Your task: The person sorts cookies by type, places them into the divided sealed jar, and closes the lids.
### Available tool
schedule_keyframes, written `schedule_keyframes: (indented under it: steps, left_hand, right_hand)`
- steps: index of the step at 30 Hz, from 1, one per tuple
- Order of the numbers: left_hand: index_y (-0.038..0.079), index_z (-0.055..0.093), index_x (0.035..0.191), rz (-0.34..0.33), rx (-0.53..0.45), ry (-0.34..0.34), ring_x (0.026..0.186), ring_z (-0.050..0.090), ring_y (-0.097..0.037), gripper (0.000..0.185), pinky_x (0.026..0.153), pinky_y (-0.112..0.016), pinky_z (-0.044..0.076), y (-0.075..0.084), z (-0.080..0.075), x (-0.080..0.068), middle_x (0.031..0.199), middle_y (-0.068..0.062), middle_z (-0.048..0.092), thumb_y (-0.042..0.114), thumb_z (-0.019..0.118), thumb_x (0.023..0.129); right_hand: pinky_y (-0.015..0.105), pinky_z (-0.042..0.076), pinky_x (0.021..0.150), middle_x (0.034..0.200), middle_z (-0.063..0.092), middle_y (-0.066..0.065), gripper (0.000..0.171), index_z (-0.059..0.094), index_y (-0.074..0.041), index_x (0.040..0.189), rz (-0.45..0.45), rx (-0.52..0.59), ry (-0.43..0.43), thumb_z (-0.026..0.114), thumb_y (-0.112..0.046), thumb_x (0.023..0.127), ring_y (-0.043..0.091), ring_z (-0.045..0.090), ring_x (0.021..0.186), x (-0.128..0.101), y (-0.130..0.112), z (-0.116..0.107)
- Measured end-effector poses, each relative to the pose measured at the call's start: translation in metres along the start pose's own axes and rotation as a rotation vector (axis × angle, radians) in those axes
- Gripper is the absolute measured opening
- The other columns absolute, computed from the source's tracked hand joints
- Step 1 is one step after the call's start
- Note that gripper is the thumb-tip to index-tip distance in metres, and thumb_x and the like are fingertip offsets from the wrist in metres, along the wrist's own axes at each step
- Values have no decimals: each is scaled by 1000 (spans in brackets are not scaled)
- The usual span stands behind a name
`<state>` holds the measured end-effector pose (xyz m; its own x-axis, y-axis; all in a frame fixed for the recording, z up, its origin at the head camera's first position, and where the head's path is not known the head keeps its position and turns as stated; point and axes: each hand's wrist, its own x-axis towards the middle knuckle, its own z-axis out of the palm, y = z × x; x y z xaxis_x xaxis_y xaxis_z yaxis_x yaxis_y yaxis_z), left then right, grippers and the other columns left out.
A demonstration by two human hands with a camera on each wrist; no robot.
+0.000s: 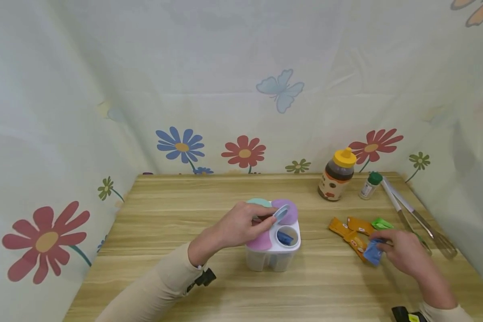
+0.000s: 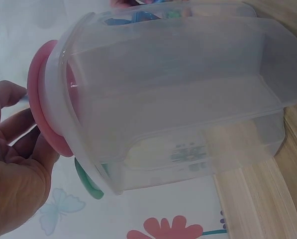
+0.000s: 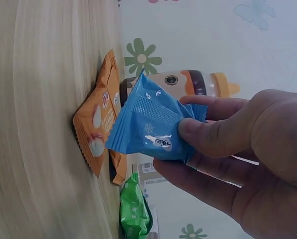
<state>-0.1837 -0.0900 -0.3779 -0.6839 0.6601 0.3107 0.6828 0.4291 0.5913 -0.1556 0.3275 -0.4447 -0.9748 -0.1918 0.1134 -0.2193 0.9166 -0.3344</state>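
Pinched between thumb and fingers of the right hand (image 1: 404, 252): a blue packet (image 3: 150, 127), just above the tabletop, long axis pointing away from the fingertips. Beyond them, orange packets (image 1: 352, 232). Farther left, the white four-cup container (image 1: 273, 252), its blue lid (image 1: 281, 213) gripped open by left hand (image 1: 241, 226).

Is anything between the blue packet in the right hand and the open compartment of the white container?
Nothing visible blocks it. The right hand pinches the blue packet over bare table, and the left hand holds the blue lid up off the open compartment of the white container. That compartment already holds something blue.
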Motion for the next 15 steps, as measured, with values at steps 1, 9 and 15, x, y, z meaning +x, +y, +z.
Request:
schedule_keyframes:
  steps: [1,9,15]
  left_hand:
    - [9,70,120,0,2,0,81,64,-2,29,74,-15,52,0,0,0,98,0,74,23,61,96]
    - [9,71,119,10,-4,5,79,63,-2,27,73,-15,52,0,1,0,94,1,73,22,61,97]
    - [9,71,118,8,3,2,79,63,-2,27,73,-15,52,0,1,0,94,1,73,21,61,96]
  right_hand:
    - [42,48,60,95,73,16,19,76,-10,97,0,1,3,73,-1,79,28,65,78,0,-1,0]
    - [30,36,53,97,72,18,20,76,-11,99,9,-2,41,71,-2,82,18,51,67,3,-11,-1]
    - [27,37,52,92,72,12,21,76,-10,100,-14,22,56,72,0,82,15,51,66,6,-19,-2]
